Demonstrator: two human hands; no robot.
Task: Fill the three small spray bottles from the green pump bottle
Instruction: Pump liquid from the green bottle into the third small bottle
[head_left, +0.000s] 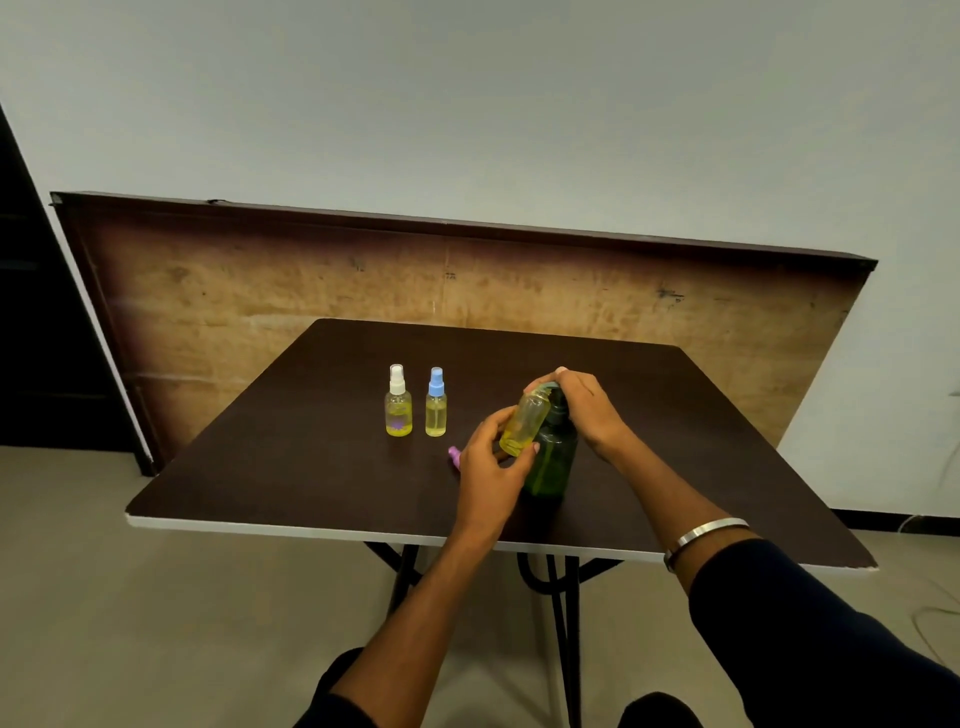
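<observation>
My left hand holds an uncapped small spray bottle, tilted, with yellow liquid in its lower end and its mouth up under the pump spout. My right hand rests on top of the green pump bottle, covering the pump head. Two capped small bottles stand upright at the left: one with a white cap and one with a blue cap, both holding yellow liquid. A pink spray cap lies on the table, partly hidden behind my left hand.
The dark brown table has a white front edge and black folding legs. A wooden board leans against the wall behind it. A silver bangle is on my right wrist.
</observation>
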